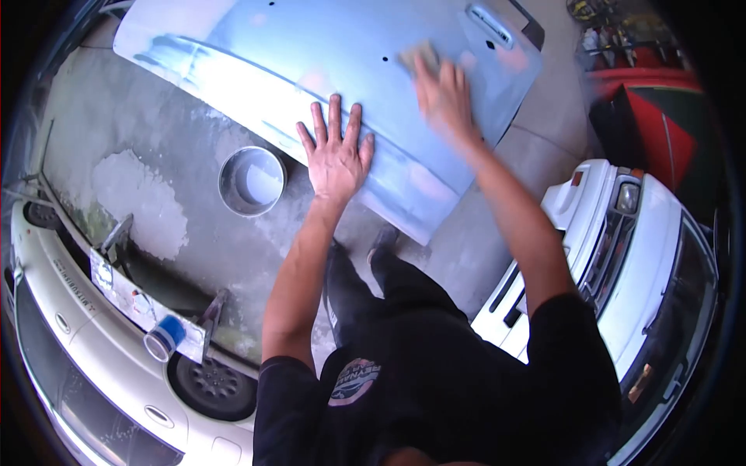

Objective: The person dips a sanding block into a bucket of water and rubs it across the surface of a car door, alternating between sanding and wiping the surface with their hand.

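Note:
A car panel (pixel 256 54), pale blue-grey with faded pinkish patches, lies in front of me. My left hand (pixel 338 163) rests flat on its near part, fingers spread and holding nothing. Farther right, my right hand (pixel 444 97) is smeared by motion and presses a tan sanding pad (pixel 420 56) against the panel's surface. Small dark holes dot the panel, and a slotted recess (pixel 489 25) sits near its far right corner. On the floor below the panel's near edge stands a round metal bucket (pixel 224 186) with cloudy whitish liquid (pixel 260 182) in it.
A silver car (pixel 109 342) is at the left, beside a narrow bench (pixel 109 276) carrying a blue-and-white can (pixel 165 338). At the right stands a white vehicle (pixel 660 241). Red and dark items (pixel 660 132) fill the far right. The concrete floor (pixel 85 116) has a pale patch.

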Available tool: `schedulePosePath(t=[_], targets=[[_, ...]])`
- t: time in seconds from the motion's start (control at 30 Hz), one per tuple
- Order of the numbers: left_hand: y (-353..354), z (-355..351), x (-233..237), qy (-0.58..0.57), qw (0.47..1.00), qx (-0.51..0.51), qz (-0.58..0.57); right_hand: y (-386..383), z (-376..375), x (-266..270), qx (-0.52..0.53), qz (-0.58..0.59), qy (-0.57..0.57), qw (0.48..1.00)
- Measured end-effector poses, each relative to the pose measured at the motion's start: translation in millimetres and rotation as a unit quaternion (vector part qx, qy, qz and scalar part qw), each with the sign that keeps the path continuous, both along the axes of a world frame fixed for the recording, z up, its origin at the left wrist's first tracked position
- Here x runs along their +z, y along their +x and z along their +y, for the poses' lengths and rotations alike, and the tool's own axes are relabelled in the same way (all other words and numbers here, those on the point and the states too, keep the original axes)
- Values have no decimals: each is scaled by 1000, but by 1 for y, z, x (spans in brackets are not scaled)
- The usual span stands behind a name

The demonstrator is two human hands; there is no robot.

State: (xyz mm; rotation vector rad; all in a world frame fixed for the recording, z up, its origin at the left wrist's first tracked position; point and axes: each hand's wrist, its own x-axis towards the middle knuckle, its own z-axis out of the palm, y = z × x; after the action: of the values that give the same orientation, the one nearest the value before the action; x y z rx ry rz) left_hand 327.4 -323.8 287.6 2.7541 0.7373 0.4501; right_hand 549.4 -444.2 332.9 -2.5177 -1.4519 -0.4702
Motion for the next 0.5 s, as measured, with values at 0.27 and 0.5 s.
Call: schedulePosePath(t=[0.27,0.5], targets=[[-4,-1,2,-8,1000,-2,10,78,42,-2,-3,-14,12,1000],[-4,0,1,-14,1000,-5,4,-69,-54,5,1,25,5,1000]])
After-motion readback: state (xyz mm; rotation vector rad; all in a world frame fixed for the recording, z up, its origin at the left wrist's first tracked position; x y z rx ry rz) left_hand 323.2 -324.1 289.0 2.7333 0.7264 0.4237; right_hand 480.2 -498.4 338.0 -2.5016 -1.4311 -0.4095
